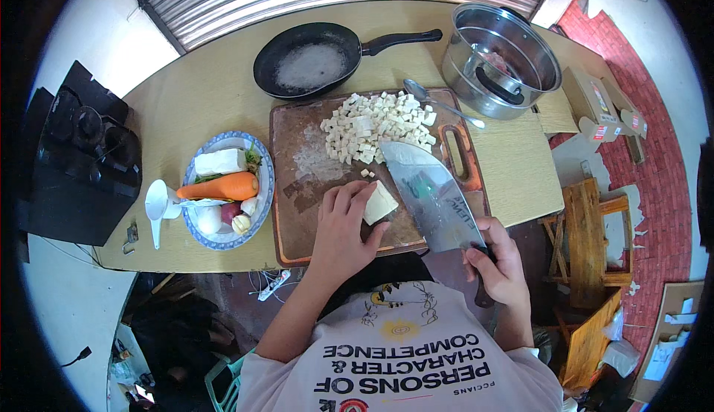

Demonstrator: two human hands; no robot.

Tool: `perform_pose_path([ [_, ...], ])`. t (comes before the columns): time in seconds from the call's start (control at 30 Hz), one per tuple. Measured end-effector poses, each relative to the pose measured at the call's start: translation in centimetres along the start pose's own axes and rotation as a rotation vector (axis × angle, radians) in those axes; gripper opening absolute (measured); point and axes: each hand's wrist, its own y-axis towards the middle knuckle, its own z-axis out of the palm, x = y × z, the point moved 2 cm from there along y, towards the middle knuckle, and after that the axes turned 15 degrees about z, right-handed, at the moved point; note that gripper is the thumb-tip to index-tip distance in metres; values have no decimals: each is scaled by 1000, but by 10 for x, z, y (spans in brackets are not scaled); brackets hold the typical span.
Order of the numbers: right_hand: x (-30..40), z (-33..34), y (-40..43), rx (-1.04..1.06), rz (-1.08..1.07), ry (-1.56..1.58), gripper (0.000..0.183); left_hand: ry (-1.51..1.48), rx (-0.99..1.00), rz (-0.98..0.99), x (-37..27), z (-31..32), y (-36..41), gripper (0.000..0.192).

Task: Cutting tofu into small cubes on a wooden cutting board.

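Note:
My left hand (347, 228) holds a pale block (380, 204), which looks like tofu, against the brown cutting board (301, 211). In my right hand (498, 264) is the dark handle of a broad cleaver (429, 200). Its blade lies tilted over the board, just right of the block, and bears writing. Two tiny cubes (367, 173) rest above the block. Farther up the board spreads a heap of small white cubes (379, 125). A metal spoon (443, 102) lies across the board's upper right corner, beside the heap.
Left of the board, a blue-rimmed plate (270, 189) bears a carrot (223, 186), another white block (220, 162), a red onion and garlic. Beside it lies a white plastic scoop (159, 205). A frying pan (309, 63) and a steel pot (491, 99) stand at the back.

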Motion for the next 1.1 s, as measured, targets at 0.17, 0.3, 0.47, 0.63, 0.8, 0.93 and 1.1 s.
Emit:
perform_pose_path([
  [0.17,25,10,-8,-170,-92,-373,49,6,-12,-25,7,10,-6,62],
  [0.3,38,12,-10,-134,-53,-513,58,-16,-11,-19,9,9,-9,61],
  [0.47,40,13,-11,-103,-76,-548,59,36,18,28,3,8,-9,64],
  [0.63,41,14,-9,-133,-93,-546,59,66,61,24,5,9,-8,63],
  [0.8,34,15,-8,-180,-187,-627,60,9,62,44,5,7,-11,60],
  [0.93,32,18,-12,-214,-182,-615,60,-14,78,90,4,6,-11,59],
  [1.1,25,15,-12,-252,-168,-579,58,-40,77,114,5,7,-10,58],
])
